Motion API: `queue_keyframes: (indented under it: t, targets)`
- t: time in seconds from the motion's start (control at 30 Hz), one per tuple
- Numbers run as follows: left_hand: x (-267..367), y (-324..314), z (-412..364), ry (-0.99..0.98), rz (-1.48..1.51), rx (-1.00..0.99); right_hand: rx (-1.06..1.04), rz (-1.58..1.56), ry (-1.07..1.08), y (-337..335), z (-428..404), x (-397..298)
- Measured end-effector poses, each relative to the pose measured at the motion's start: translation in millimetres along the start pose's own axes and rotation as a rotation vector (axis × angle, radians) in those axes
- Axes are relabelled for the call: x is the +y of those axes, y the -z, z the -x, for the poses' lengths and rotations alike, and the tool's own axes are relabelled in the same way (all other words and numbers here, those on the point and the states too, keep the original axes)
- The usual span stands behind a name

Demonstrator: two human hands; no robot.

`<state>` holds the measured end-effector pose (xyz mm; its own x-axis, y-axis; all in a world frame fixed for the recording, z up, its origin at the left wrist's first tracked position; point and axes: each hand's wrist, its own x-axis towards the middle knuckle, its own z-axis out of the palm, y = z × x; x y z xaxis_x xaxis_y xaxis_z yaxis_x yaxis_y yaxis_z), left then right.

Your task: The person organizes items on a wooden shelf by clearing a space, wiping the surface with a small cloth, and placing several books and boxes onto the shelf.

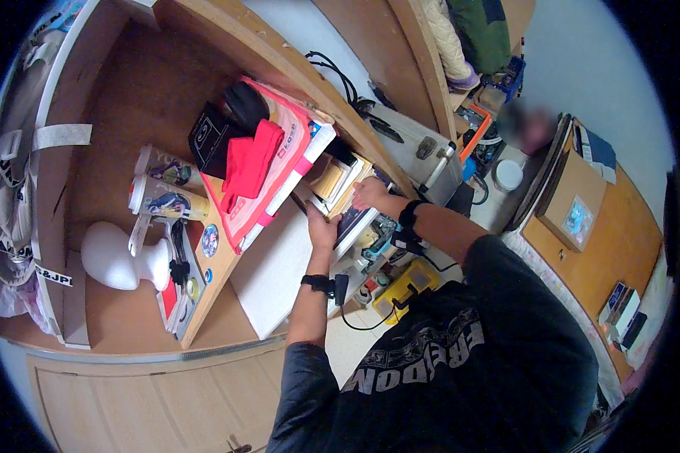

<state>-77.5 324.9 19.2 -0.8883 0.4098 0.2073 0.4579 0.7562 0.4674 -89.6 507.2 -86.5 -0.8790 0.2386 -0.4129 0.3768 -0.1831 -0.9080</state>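
Both hands are at a stack of papers and thin booklets point(340, 184) with yellowed edges, inside an open shelf compartment. My left hand point(323, 229) grips the near side of the stack, its thumb extended along the edge and some fingers hidden. At the stack's right side is my right hand point(370, 193), with curled fingers touching the paper edges; whether it grips any sheet is unclear. A dark blue book point(351, 222) lies beneath, partly covered by the hands. Each wrist wears a black strap, and a small device is visible on the left one point(340, 290).
Left of the hands, a wooden divider point(215, 277) carries a pink-and-white package point(283, 164), red cloth point(252, 161) and black box point(212, 139). A white foam head point(122, 257) and printed cups point(173, 198) stand farther left. A silver case point(413, 141) and yellow toolbox point(408, 286) sit nearby.
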Motion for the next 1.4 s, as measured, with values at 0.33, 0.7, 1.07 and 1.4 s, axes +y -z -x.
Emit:
queue_keyframes:
  t: [0.33,0.7,1.07,1.4]
  targets:
    - [1.6,-10.6,-0.3,0.064,0.070,-0.018,0.122,0.205,0.074,9.3,18.0,-14.4]
    - [41.3,-30.5,-7.5,-0.031,0.094,0.056,0.178,0.863,0.480,56.2,-62.9,56.6]
    - [-5.9,-45.7,-5.4,-0.032,0.137,0.200,0.556,0.067,-0.042,8.7,57.1,-38.8]
    - [62.4,-73.9,1.3,-0.145,0.251,-0.067,1.054,1.051,0.948,106.4,6.2,53.0]
